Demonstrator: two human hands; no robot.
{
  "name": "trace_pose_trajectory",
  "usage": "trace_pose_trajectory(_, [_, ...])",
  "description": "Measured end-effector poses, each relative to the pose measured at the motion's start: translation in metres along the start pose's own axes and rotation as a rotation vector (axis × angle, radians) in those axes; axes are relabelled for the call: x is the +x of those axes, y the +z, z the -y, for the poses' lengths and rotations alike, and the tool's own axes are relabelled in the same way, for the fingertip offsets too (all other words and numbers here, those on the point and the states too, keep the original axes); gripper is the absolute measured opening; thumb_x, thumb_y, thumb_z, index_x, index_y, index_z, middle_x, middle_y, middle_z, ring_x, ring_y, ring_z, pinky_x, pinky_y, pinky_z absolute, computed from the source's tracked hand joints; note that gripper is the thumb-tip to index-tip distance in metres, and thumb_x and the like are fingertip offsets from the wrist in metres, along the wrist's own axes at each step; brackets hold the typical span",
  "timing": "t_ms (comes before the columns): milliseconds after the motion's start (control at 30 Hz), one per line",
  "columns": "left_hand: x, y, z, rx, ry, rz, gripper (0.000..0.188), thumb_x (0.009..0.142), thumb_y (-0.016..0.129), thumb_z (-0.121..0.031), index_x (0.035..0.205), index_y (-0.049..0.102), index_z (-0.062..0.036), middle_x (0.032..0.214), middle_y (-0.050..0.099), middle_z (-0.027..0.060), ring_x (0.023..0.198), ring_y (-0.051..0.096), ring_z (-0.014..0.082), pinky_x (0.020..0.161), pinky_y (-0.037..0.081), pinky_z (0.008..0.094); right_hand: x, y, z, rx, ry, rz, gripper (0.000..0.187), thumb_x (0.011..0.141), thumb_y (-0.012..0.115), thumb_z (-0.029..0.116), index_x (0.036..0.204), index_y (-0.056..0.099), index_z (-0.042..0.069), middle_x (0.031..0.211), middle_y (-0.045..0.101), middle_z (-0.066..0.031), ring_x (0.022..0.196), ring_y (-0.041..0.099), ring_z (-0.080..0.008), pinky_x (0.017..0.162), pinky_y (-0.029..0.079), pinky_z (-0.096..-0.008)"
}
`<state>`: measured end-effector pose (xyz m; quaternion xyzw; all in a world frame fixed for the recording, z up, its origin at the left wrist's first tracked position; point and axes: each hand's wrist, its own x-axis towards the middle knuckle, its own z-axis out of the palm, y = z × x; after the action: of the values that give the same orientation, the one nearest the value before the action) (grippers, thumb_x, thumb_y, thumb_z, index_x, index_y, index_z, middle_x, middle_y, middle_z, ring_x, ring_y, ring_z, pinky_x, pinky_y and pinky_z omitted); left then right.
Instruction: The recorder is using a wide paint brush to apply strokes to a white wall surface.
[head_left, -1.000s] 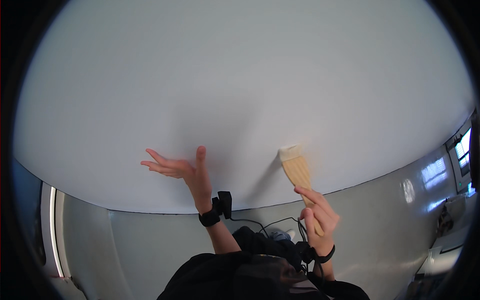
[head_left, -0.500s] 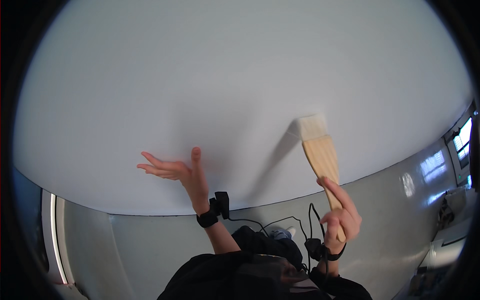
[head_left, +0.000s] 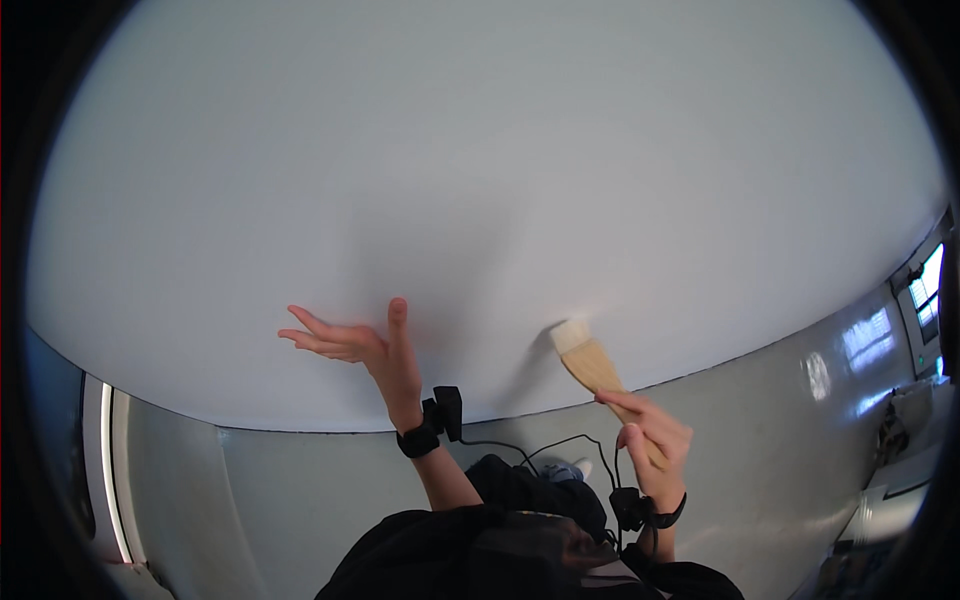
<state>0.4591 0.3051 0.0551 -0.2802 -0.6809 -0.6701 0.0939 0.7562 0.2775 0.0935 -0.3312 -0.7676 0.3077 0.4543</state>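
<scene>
My right hand [head_left: 660,440] is closed round the handle of a flat wooden paintbrush [head_left: 592,367]. The pale bristles point up and to the left, against or very close to a large white wall [head_left: 560,130]; whether they touch it I cannot tell for sure. To the left, my left hand [head_left: 365,345] is held up near the wall's lower part, fingers spread, thumb raised and nothing in it. Soft shadows of the hand and brush fall on the wall. A black strap with a small box [head_left: 448,412] sits on my left wrist, and another strap [head_left: 670,512] circles the right.
A shiny grey floor [head_left: 330,490] meets the wall along a dark curved line. Black cables [head_left: 555,440] run between my wrists, near my shoe [head_left: 582,467]. A bright vertical strip [head_left: 110,480] stands at the left; a window [head_left: 928,288] and cluttered furniture line the right.
My right hand has brought the paintbrush down and to the left along the wall, and the brush now leans further left. My left hand has hardly moved.
</scene>
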Motion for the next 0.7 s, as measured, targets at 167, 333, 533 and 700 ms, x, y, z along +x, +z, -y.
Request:
trace_pose_trajectory(167, [0.006,-0.002,0.001,0.002,-0.009,-0.006,0.130,0.079,0.072,-0.072,0.162,-0.007,-0.0112,0.163,-0.028,0.0196,0.150,-0.024,0.0462,0.115,-0.003,0.0703,0.010,-0.007,0.011,0.027,-0.169,-0.138,0.031,0.093,0.055,0.010,0.064,0.056,-0.003,0.110,0.072,-0.0284,0.098,0.070,-0.0403,0.085,0.056,-0.0426])
trace_pose_trajectory(333, [0.014,0.002,0.023,0.054,-0.018,-0.014,0.134,0.075,0.070,-0.079,0.163,-0.005,-0.0107,0.164,-0.025,0.0203,0.150,-0.021,0.0499,0.114,-0.003,0.0728,0.016,-0.009,0.008,0.033,-0.223,-0.279,0.042,0.098,0.053,0.019,0.062,0.050,0.000,0.107,0.071,-0.0320,0.094,0.072,-0.0403,0.084,0.057,-0.0443])
trace_pose_trajectory(533, [0.012,0.001,0.013,0.012,0.000,-0.025,0.130,0.078,0.072,-0.074,0.163,-0.005,-0.0124,0.164,-0.027,0.0198,0.150,-0.023,0.0491,0.114,-0.004,0.0721,0.013,0.001,-0.003,-0.079,-0.207,-0.182,0.025,0.090,0.056,0.003,0.065,0.054,-0.002,0.110,0.072,-0.0265,0.097,0.071,-0.0384,0.084,0.056,-0.0395])
trace_pose_trajectory(700, [0.001,0.001,0.005,0.012,0.004,-0.005,0.130,0.078,0.072,-0.074,0.163,-0.005,-0.0123,0.164,-0.027,0.0195,0.149,-0.023,0.0492,0.114,-0.004,0.0722,0.004,0.012,-0.031,0.070,0.081,-0.022,0.023,0.090,0.057,-0.001,0.067,0.055,-0.004,0.111,0.073,-0.0221,0.096,0.071,-0.0332,0.083,0.055,-0.0364])
